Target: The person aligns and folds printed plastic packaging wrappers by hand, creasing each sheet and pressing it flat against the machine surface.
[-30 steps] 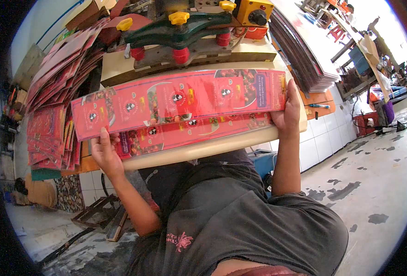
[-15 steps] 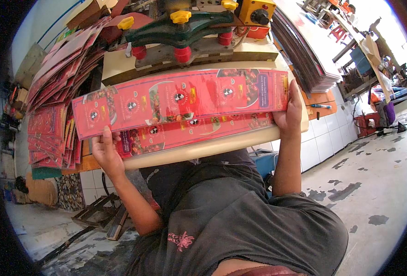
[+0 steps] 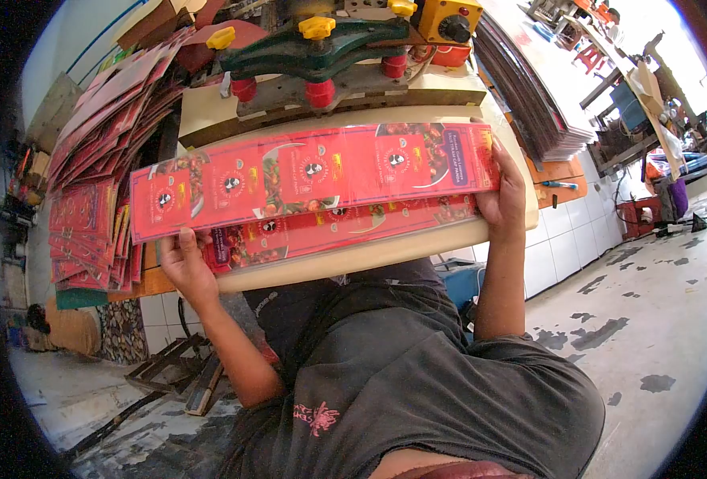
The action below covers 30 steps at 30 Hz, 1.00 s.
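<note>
A long red printed sheet (image 3: 313, 172) with a glossy surface spans the space between my two hands. My left hand (image 3: 188, 267) pinches its lower left edge, thumb on top. At the right end, my right hand (image 3: 501, 188) grips the sheet with the fingers partly behind it. A second red printed sheet (image 3: 329, 227) lies just below it, over a cream padded board (image 3: 369, 266). Behind them stands a dark green press frame (image 3: 329, 40) with yellow knobs and red feet.
Stacks of red printed sheets (image 3: 82, 231) fill the left side. At the back right lies a tall pile of flat boards (image 3: 529, 88), near a blue pen (image 3: 559, 184). A yellow control box (image 3: 449, 21) sits beside the press.
The upper sheet's left end has shifted slightly right and down. My right hand's fingers have moved a little inward over the sheet's right end.
</note>
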Available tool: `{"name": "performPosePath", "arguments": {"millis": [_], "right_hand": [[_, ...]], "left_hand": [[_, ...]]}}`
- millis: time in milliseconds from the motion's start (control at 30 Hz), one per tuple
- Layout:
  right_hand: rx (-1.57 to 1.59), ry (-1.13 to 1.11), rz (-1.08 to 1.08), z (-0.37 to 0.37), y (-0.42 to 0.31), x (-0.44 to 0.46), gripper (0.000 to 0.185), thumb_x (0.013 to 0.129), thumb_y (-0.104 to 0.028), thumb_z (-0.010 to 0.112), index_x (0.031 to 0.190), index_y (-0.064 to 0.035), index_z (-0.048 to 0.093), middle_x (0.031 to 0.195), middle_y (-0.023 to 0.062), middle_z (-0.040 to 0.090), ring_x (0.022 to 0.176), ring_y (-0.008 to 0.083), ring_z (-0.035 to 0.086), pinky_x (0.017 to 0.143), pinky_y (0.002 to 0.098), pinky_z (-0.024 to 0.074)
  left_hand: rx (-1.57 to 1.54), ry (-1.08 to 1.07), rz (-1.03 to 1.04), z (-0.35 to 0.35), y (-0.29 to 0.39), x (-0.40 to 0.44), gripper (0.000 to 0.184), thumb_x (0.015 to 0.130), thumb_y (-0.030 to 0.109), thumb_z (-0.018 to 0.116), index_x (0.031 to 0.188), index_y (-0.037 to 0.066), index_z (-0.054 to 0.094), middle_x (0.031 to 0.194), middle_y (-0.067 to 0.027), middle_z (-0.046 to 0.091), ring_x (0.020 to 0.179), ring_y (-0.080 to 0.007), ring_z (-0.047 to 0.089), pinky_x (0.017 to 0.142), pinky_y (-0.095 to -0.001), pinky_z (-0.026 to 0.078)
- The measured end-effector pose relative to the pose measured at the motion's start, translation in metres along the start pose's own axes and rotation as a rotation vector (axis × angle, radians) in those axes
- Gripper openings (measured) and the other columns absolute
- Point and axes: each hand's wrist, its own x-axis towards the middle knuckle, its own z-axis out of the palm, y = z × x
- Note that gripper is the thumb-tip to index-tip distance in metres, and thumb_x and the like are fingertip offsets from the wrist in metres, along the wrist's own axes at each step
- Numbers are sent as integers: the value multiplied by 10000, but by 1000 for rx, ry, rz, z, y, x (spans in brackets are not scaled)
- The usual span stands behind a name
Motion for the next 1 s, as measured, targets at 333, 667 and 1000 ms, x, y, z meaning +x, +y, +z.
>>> {"name": "performPosePath", "arguments": {"millis": [333,667,1000], "right_hand": [[9,-19,44,-3,0,3,526,1011,-225,480,1445,46,355,1407,266,460,1283,292,507,1086,419,432],[-31,-61,-40,0,1,0,544,1007,-185,465,1483,27,309,1391,210,479,1263,256,525,1067,396,450],[-33,-53,-46,1,2,-1,537,1009,-209,478,1466,33,332,1372,203,491,1264,248,520,1067,390,450]], "left_hand": [[117,-34,-11,2,2,0,312,954,277,672,1063,-6,599,867,-45,630,758,-121,563,699,-279,473],[48,18,-78,1,0,1,265,946,256,686,989,6,609,841,-45,632,731,-115,556,686,-273,468],[110,14,-71,-2,-4,2,262,936,255,698,979,9,618,878,-43,642,750,-117,577,691,-269,475]]}}
